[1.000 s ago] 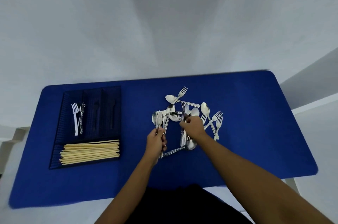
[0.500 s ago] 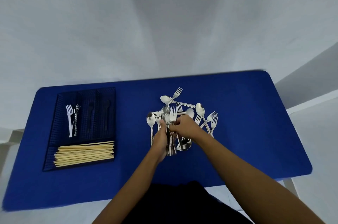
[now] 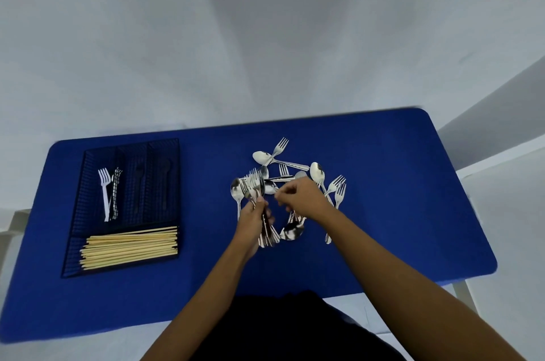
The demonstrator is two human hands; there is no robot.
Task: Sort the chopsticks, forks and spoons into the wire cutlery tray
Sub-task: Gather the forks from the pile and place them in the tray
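Observation:
A pile of steel forks and spoons (image 3: 317, 173) lies in the middle of the blue table (image 3: 398, 198). My left hand (image 3: 253, 220) grips a bunch of forks (image 3: 256, 187) upright, tines pointing away from me. My right hand (image 3: 303, 198) hovers over the pile with its fingers curled, beside the bunch; whether it pinches anything is unclear. The black wire cutlery tray (image 3: 88, 160) sits at the left. Two forks (image 3: 109, 192) lie in its leftmost slot. Chopsticks (image 3: 129, 248) fill the near crosswise compartment.
The table's right half is bare blue cloth. A white wall rises behind the table. A dark garment (image 3: 289, 328) shows at the near edge between my arms. The tray's middle and right slots appear to hold dark utensils, hard to make out.
My right hand brought forks to the left hand's bunch, then drew back a little to the right. The left hand's bunch has grown.

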